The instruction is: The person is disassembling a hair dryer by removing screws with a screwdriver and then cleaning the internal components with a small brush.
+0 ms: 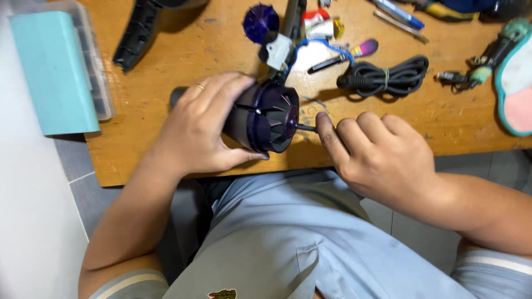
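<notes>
Purple fan housing point(265, 117) lies on its side at the near edge of the wooden table point(166, 72), gripped by the left hand point(202, 126) curled over it. Just right, the right hand point(382, 158) pinches a thin tool shaft point(305, 128) touching the housing's centre.

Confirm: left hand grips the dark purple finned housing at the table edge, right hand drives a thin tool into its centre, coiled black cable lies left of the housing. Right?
Not quite. The head view shows the coiled black cable lying right of the dark purple finned housing, not left. The rest holds: left hand grips it, right hand drives the thin tool.
</notes>
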